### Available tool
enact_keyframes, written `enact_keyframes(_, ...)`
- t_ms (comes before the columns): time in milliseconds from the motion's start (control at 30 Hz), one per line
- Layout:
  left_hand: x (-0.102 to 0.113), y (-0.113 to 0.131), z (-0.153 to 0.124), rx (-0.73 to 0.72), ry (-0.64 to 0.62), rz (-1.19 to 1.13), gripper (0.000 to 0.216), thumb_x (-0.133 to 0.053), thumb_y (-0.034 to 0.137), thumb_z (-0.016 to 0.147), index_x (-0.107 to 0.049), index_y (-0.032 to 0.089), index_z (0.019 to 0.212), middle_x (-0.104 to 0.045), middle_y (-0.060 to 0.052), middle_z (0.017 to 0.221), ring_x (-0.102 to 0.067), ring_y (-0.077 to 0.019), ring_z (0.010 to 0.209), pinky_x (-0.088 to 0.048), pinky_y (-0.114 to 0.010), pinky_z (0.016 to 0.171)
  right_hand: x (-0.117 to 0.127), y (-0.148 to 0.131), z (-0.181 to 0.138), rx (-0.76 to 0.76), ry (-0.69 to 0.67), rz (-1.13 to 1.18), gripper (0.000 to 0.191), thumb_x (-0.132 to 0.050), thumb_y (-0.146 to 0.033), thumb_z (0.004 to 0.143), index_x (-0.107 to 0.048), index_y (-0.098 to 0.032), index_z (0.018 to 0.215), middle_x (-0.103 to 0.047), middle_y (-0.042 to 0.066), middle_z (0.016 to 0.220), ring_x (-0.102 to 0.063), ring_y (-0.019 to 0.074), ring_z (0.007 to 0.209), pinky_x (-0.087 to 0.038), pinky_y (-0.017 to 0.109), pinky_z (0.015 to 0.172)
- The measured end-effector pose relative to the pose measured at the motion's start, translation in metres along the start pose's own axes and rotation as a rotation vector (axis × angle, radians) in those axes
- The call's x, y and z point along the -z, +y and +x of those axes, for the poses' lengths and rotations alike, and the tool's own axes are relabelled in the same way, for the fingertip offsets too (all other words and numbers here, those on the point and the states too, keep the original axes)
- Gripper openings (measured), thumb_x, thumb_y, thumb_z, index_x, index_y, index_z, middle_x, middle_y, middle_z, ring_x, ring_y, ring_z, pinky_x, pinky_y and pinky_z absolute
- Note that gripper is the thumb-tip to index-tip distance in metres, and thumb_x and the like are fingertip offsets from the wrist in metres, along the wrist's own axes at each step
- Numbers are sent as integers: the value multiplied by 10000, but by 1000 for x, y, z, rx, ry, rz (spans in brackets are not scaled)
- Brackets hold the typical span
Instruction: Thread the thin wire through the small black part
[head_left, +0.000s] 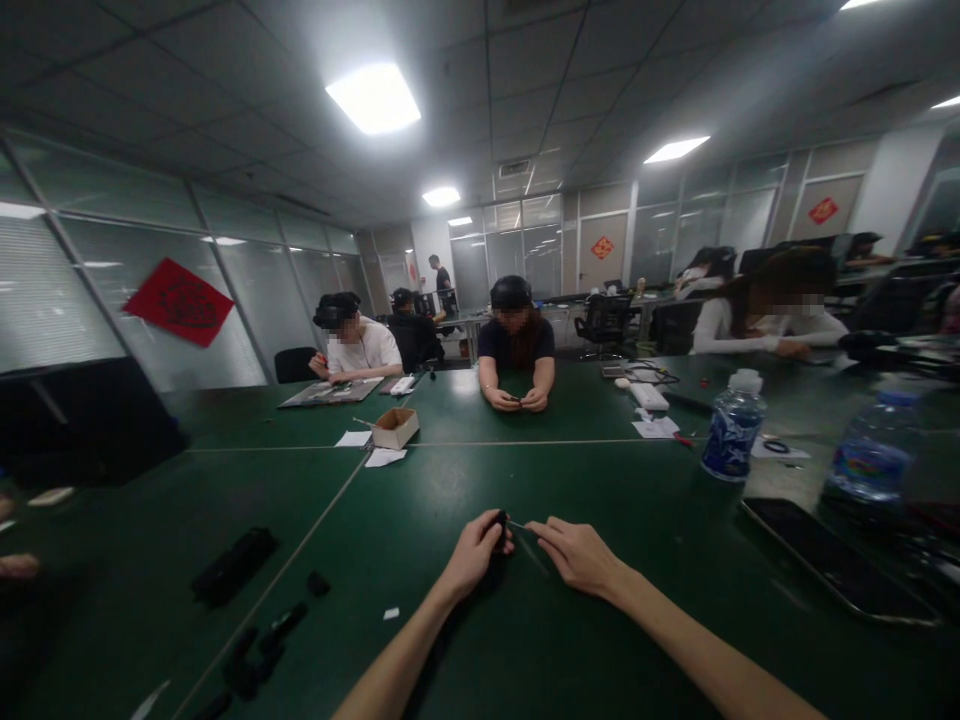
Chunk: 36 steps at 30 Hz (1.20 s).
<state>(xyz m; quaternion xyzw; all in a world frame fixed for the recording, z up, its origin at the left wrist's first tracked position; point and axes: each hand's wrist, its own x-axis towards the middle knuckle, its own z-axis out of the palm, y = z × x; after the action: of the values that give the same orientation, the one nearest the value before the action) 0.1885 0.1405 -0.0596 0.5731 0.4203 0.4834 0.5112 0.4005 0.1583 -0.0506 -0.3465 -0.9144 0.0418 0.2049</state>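
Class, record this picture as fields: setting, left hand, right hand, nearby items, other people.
setting: office, green table
left hand: closed on small black part
right hand: pinches thin piece, tip toward that part
nearby items: black parts, water bottle, phone, cardboard box
other people: person in dark top and person in white top, seated opposite

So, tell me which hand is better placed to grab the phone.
Right. The right hand is on the same side as the phone and probably closer, while the left hand is shut on a small black part.
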Motion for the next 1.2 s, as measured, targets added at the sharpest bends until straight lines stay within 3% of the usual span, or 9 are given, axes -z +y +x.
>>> enact_keyframes(233,1,3,-4,-25,-29,150,290,-541,323,807,-624,148,1023,-644,-75,871,-582,-185,778,-451,-315,783,1,0,-4,43,6,-18,350,-346,-259,902,-604,-189,1128,-610,58,797,-535,117,618,-353,221,557)
enact_keyframes(700,-3,13,-5,-26,-74,171,145,-566,263,768,-637,155,835,-608,-41,744,-534,-168,725,-416,-287,743,1,4,-4,61,31,-30,313,-383,-225,856,-657,-182,1000,-623,40,717,-521,105,574,-316,216,529)
enact_keyframes(800,-3,10,-3,4,-74,76,173,-605,295,754,-641,143,831,-616,-46,750,-542,-162,720,-420,-284,745,1,2,-5,88,35,-59,288,-400,-223,843,-668,-185,941,-623,34,689,-510,102,551,-300,219,518)
enact_keyframes(933,1,3,1,97,76,-254,320,-688,347,709,-631,107,912,-629,-73,827,-577,-146,732,-437,-271,744,1,-3,-4,201,-37,-93,230,-451,-237,798,-675,-200,834,-614,16,638,-486,98,503,-278,222,490)
enact_keyframes(1100,7,-1,1,182,31,-410,368,-729,332,700,-613,85,947,-638,-100,862,-619,-150,742,-475,-266,742,0,-1,-2,10,110,73,283,-384,-227,855,-652,-170,928,-640,40,729,-549,112,593,-371,211,550)
enact_keyframes(1200,7,0,-1,180,3,-426,359,-681,358,752,-577,102,982,-645,-114,897,-641,-170,755,-501,-284,729,0,1,-1,0,109,87,307,-372,-248,877,-638,-159,1001,-630,54,774,-555,121,630,-396,215,576)
